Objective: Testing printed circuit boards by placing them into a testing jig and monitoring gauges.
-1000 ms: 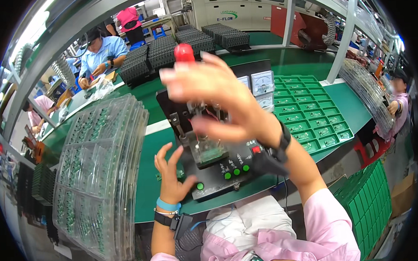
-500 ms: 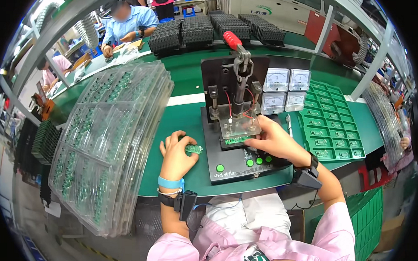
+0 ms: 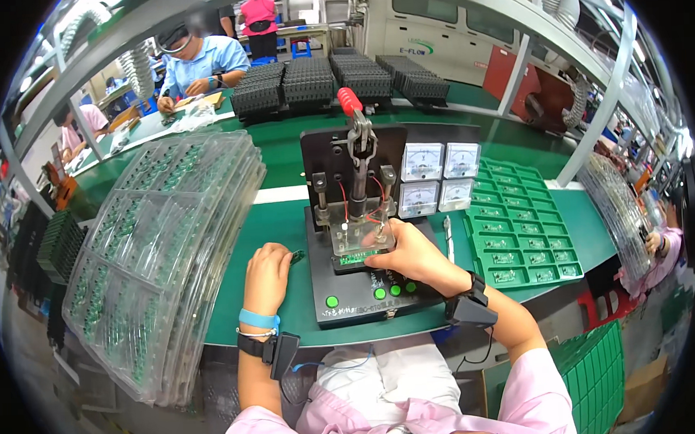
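My left hand (image 3: 266,275) is closed, palm down, over the green mat left of a black test fixture (image 3: 350,305). A small green circuit board (image 3: 297,257) pokes out from its fingertips, mostly hidden by them. My right hand (image 3: 416,254) reaches into the fixture from the right. Its thumb and fingers pinch the right end of another green circuit board (image 3: 357,259), which lies in the fixture's slot under a clear plate (image 3: 359,228). Above the plate stands a toggle clamp with a red handle (image 3: 349,101). Red wires run down to the plate.
Stacked clear trays (image 3: 161,254) of boards stand at left. Four-dial meters (image 3: 440,175) and a green compartment tray (image 3: 482,247) sit right of the fixture. Black racks (image 3: 308,84) line the back. A co-worker in blue (image 3: 204,65) sits at far left. Metal frame bars cross overhead.
The view has shifted, so the bench appears lower and further left. My left hand has turned palm down, covering more of its board. My right hand keeps its place at the fixture.
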Demonstrator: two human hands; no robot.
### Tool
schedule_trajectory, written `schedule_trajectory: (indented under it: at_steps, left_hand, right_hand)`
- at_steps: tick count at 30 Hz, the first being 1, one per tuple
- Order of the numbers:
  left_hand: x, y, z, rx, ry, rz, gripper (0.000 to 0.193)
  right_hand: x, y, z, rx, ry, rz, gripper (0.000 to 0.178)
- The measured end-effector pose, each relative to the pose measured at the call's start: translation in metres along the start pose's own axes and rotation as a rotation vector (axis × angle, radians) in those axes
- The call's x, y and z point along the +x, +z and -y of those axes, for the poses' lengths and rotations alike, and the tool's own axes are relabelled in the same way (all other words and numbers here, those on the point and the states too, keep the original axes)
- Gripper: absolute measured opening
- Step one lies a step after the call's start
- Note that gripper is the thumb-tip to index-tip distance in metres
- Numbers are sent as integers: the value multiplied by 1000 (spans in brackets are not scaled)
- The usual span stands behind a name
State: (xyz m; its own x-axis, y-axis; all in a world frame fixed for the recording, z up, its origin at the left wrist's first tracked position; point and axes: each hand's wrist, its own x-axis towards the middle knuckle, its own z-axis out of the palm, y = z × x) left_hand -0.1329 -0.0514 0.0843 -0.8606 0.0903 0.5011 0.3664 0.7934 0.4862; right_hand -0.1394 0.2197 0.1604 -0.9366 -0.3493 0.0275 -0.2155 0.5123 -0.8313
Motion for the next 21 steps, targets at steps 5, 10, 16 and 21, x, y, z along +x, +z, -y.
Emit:
schedule_trajectory:
  at_steps: [5, 10, 16, 21]
  left_hand:
    - [2, 1, -2, -235, -119, -96, 18]
    - [6, 0, -5, -334, -248, -124, 23]
    - [7, -1, -11, -389, -173, -218, 23]
    - [-8, -21, -51, -368, -106, -292, 23]
  right_hand:
    - [3, 3, 2, 95, 32, -12, 25]
    - [-22, -18, -9, 169, 73, 1, 22]
    - [-90, -85, -69, 168, 53, -125, 20]
    - [-187, -175, -141, 140, 185, -495, 27]
